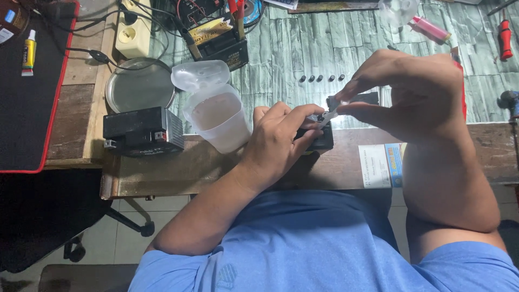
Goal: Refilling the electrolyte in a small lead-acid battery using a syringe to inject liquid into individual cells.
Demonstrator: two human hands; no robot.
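Pinched between thumb and fingertips of the right hand: a small white applicator, tip angled down at the centre of the frame, probably for fine control over one spot. Closed narrowly around it, wrist raised clear of the bench. Wrapped over a small black battery just below: the left hand, fingers curled on the top and near side, apparently bracing it against the bench edge so it stays put. Just left of that hand, within easy reach: a translucent plastic container with cloudy liquid, lid flipped open. Further left, a second black battery in front of a round metal lid. Above the hands, a row of small black caps lined up on the green patterned mat, seemingly set aside in order.
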